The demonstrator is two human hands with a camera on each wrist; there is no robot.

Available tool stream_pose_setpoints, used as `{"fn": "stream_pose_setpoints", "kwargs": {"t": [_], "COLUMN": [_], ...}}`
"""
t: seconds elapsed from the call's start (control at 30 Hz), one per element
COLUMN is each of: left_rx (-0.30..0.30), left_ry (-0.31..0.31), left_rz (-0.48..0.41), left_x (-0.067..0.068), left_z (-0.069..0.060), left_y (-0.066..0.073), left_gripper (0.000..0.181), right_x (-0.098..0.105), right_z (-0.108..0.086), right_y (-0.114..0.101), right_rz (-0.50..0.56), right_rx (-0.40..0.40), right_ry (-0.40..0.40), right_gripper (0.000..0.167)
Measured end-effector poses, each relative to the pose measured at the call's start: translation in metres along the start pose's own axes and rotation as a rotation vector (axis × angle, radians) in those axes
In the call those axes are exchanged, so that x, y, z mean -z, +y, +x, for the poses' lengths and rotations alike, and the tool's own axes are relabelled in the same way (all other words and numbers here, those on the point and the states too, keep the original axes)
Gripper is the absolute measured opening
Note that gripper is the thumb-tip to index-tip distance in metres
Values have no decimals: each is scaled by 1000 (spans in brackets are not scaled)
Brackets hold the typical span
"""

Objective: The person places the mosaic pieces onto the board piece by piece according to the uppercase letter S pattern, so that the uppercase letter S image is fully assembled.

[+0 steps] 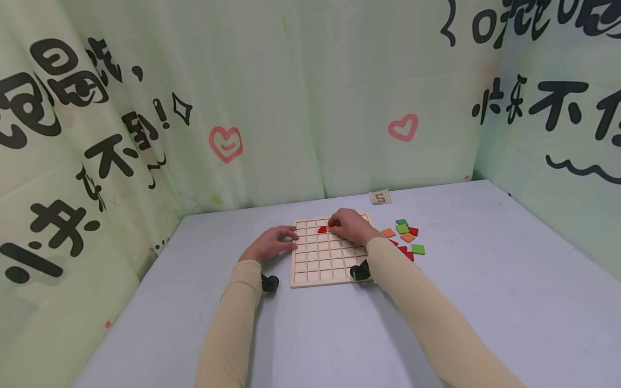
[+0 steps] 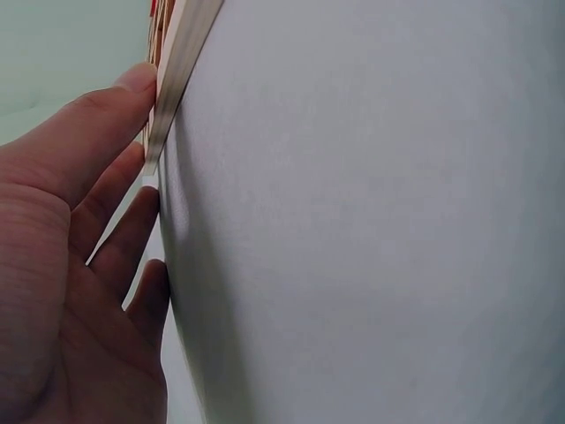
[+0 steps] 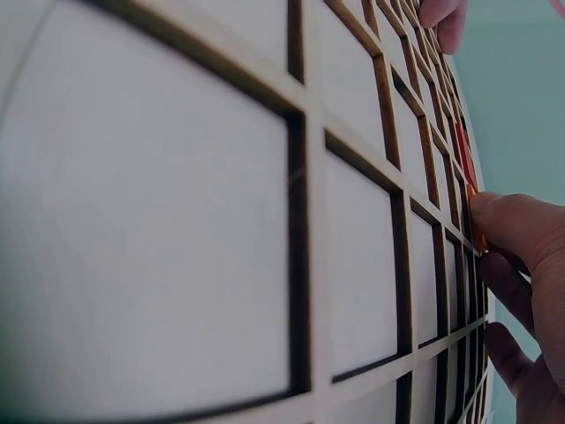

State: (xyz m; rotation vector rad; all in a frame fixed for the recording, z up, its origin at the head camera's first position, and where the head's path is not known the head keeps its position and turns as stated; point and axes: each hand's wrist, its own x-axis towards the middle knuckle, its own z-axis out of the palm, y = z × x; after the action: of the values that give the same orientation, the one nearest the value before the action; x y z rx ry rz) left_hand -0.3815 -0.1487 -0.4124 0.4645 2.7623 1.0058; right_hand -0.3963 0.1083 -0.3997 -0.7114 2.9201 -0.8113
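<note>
A wooden grid board (image 1: 315, 271) with square cells lies on the table. My right hand (image 1: 353, 225) is over its upper part and pinches an orange tile (image 3: 478, 231) between thumb and fingers. Just left of that tile, a red piece (image 1: 322, 229) sits in a cell. My left hand (image 1: 271, 243) is at the board's left edge. In the left wrist view, its thumb (image 2: 137, 81) touches the board's side (image 2: 181, 66), and the other fingers are loosely extended. The right forearm hides part of the board's right side.
Loose orange, red and green tiles, such as a green tile (image 1: 418, 249), lie right of the board, partly behind the right sleeve. A small printed card (image 1: 380, 196) lies near the table's back edge. Printed curtains (image 1: 310, 108) surround the table (image 1: 310, 334).
</note>
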Motion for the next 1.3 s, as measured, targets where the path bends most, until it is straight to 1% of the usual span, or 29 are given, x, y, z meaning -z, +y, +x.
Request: {"fn": "stream_pose_setpoints", "kwargs": {"t": [0.2, 0.37, 0.57, 0.8, 0.9, 1.1, 1.3], "left_rx": [-12, -13, -8, -8, -9, -7, -3], "left_ry": [-7, -5, -5, -4, -7, -9, -7], "left_rz": [13, 13, 13, 1, 0, -2, 0], "left_x": [0, 2, 2, 0, 0, 0, 0], "left_z": [-1, -1, 0, 1, 0, 0, 1], "left_y": [0, 1, -1, -2, -1, 0, -1], "left_gripper": [23, 22, 22, 22, 22, 22, 21], "right_x": [-1, -1, 0, -1, 0, 8, 23], "right_z": [0, 1, 2, 1, 1, -4, -12], "right_y": [0, 1, 0, 3, 5, 10, 22], "right_rz": [-9, -19, -6, -19, -22, -15, -35], "right_rx": [4, 25, -2, 10, -4, -19, -25], "right_ry": [-1, 14, 0, 5, 8, 20, 38], "right_gripper": [26, 28, 26, 27, 29, 31, 31]}}
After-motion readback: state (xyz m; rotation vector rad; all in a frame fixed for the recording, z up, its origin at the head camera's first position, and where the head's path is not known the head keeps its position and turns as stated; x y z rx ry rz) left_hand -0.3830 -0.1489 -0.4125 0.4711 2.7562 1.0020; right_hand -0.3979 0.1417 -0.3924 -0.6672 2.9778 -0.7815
